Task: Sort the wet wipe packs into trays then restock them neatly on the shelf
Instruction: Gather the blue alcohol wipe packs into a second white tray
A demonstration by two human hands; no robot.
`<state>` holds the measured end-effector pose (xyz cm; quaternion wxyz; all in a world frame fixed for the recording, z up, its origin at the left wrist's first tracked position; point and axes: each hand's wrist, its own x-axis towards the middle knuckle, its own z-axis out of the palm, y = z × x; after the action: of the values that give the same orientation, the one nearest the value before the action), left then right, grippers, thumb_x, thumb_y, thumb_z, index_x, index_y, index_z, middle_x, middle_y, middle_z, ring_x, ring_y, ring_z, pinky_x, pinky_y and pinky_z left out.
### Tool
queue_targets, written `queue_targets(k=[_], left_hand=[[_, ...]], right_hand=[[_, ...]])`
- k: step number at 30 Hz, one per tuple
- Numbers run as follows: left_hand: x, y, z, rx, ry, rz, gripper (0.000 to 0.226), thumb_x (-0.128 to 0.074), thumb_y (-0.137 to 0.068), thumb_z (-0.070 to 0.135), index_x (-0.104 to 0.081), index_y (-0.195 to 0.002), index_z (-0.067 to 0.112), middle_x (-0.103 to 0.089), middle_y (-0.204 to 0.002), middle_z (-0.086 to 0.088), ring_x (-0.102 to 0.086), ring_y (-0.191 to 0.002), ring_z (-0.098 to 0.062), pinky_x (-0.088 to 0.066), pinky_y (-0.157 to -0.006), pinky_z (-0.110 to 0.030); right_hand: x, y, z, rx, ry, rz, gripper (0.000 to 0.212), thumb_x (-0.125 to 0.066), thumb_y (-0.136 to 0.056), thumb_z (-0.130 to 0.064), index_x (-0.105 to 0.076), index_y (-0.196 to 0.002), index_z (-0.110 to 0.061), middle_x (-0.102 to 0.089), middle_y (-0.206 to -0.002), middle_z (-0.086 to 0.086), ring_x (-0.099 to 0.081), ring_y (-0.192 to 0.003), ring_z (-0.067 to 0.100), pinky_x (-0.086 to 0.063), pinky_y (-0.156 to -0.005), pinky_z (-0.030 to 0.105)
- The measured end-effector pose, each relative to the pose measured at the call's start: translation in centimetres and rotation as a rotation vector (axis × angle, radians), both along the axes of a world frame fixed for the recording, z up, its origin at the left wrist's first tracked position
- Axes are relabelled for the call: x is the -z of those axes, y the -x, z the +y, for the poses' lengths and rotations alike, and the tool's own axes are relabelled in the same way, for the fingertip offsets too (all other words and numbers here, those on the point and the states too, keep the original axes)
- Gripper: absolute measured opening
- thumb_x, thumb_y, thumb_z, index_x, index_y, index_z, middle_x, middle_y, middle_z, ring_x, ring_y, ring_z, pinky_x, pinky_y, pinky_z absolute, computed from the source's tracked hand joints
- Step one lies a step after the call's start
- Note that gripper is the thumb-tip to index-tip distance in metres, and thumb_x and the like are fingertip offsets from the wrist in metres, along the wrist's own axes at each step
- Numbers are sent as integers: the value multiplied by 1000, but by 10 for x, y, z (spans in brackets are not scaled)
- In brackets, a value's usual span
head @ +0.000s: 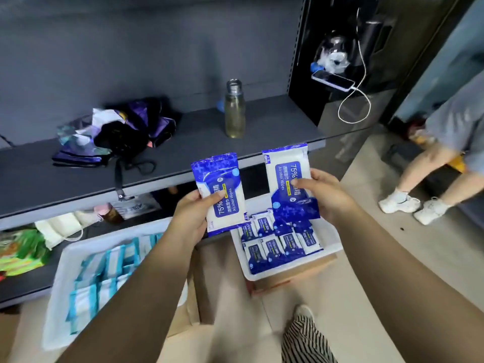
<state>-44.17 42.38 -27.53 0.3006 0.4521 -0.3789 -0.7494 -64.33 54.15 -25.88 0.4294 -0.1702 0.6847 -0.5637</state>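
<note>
- A shop's stockroom or shop floor, by the look of it.
- Dark grey metal retail shelf [183, 142] with a slotted upright [296, 43] at 12 o'clock.
- White trays [330, 248] of identical blue-and-white alcohol wipe packs [284, 242] at 6 o'clock, resting on cardboard boxes [293, 280].

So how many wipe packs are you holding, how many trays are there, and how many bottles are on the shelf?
Wipe packs held: 2, one in the left hand at, one in the right hand at
Trays: 2, and
Bottles: 1
Total: 5
</note>
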Motion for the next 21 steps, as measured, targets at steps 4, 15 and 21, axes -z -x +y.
queue_targets(k=[4,15,21], left_hand=[[49,67,8,-36,-87,-101,10,-63,-82,0,-64,-88,8,-72,-79,-6,-70,-64,-16,-56,-53,-28],[220,235,18,-30,-307,-344,12,-68,-81,5,-62,-83,15,-72,-77,-5,-69,-71,-19,-54,-69,-32],[354,271,25,34,-344,-475,14,-70,-78,3,-64,-80,15,-67,-86,-7,-61,-87,-24,-44,-80,-33]], right_hand=[[43,84,2,-2,-110,-75,9,-64,-85,-11,-62,-92,-16,-72,-83,2,-71,-68,16,-55,-53,28],[218,237,-35,-165,-488,-144,17,-65,-82,-3,-64,-98,-8,-67,-104,18,-66,-88,32,-51,-89,49],[349,253,-33,-133,-653,-149,19,-62,-83,2,-63,-101,-3,-65,-108,23,-63,-90,31,-49,-93,49]])
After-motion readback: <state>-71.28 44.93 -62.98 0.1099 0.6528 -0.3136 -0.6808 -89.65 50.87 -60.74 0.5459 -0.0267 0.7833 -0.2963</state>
